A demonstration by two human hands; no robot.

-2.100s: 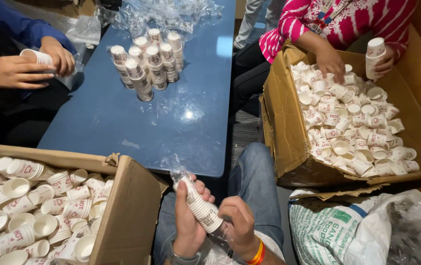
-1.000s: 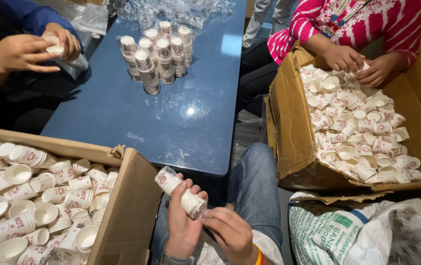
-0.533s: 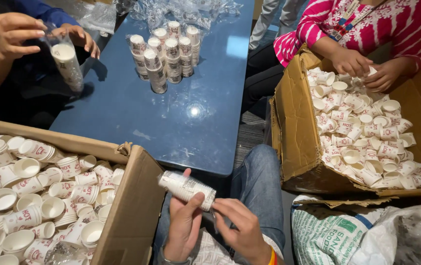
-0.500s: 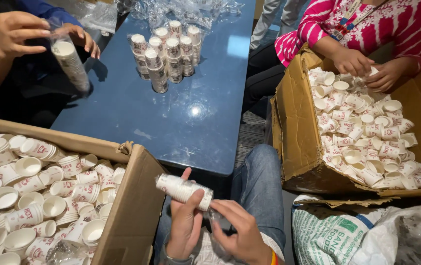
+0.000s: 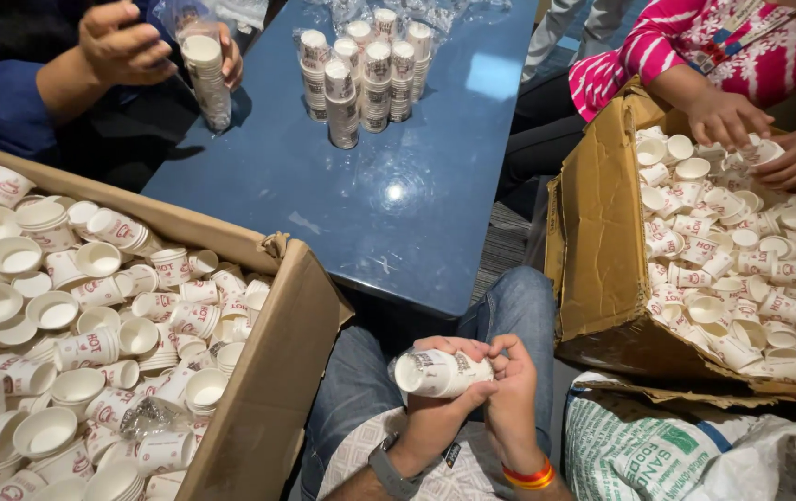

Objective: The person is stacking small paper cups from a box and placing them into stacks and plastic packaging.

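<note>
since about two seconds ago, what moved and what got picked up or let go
The stack of paper cups held upright earlier now lies sideways, open end to the left, in the grip of both left hand and right hand. The person in the pink striped top put a stack down and now reaches into the right-hand box. The wrapped stacks on the blue table stayed put.
</note>
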